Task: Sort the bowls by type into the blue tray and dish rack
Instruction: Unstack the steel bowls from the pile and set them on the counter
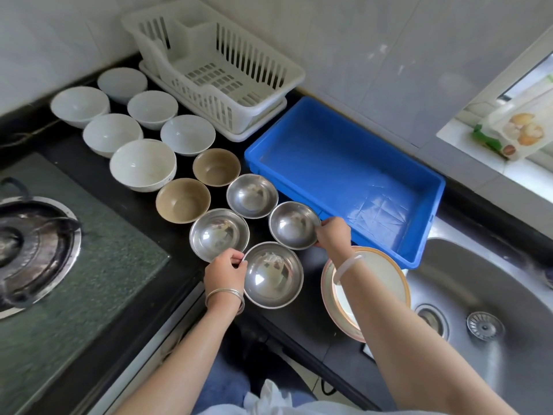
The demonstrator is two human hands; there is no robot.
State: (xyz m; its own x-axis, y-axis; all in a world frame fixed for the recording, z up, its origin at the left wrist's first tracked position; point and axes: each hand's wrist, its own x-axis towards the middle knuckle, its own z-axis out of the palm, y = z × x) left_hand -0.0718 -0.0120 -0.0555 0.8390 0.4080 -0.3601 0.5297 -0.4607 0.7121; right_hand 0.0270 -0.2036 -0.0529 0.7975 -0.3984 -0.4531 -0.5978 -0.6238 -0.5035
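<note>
Several steel bowls stand on the black counter. My left hand pinches the left rim of the nearest steel bowl. My right hand grips the right rim of another steel bowl. Two more steel bowls sit beside them. Behind stand two brown bowls and several white bowls. The blue tray lies empty at the right. The white dish rack stands empty at the back.
A gas stove fills the left side. A steel sink is at the right, and a large rimmed plate lies at its edge under my right forearm. A food packet rests on the window sill.
</note>
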